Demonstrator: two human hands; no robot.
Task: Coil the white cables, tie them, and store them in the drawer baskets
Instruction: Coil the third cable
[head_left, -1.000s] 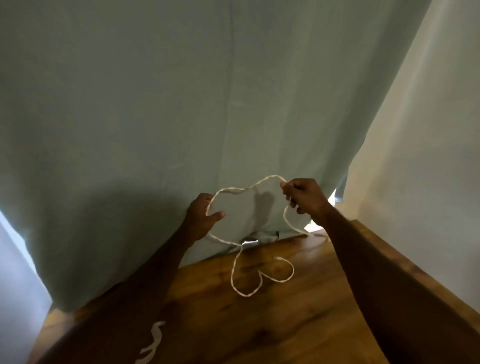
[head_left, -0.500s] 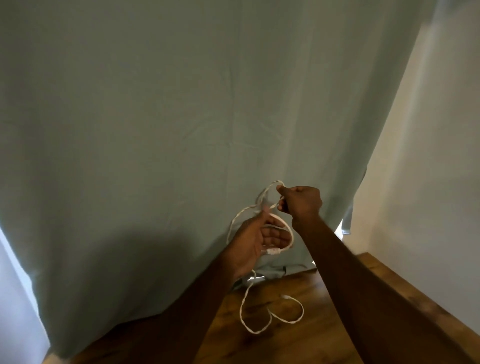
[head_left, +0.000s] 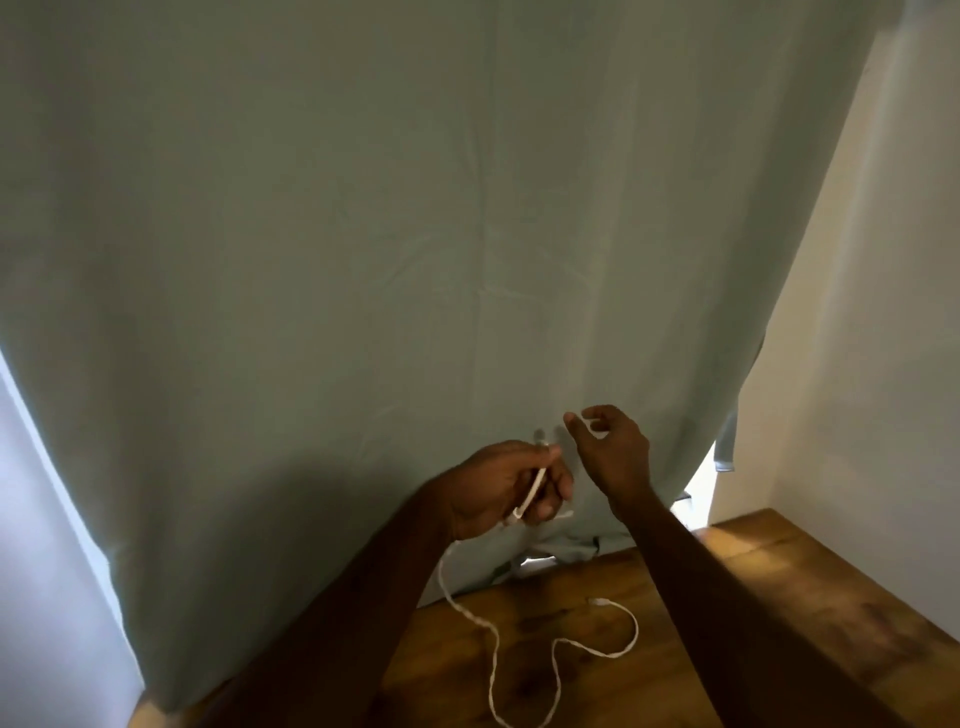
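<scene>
Cable (head_left: 530, 631) is gripped in curled left hand (head_left: 506, 486); right hand (head_left: 613, 449), just beside, is loosely open, holding nothing.

This looks like a room in a home: a large pale green curtain (head_left: 415, 260) hangs down to the back edge of a wooden tabletop (head_left: 779, 597) with a warm, worn grain, daylight leaks in round the cloth's edges, and a plain cream wall (head_left: 883, 312) stands at the right
</scene>
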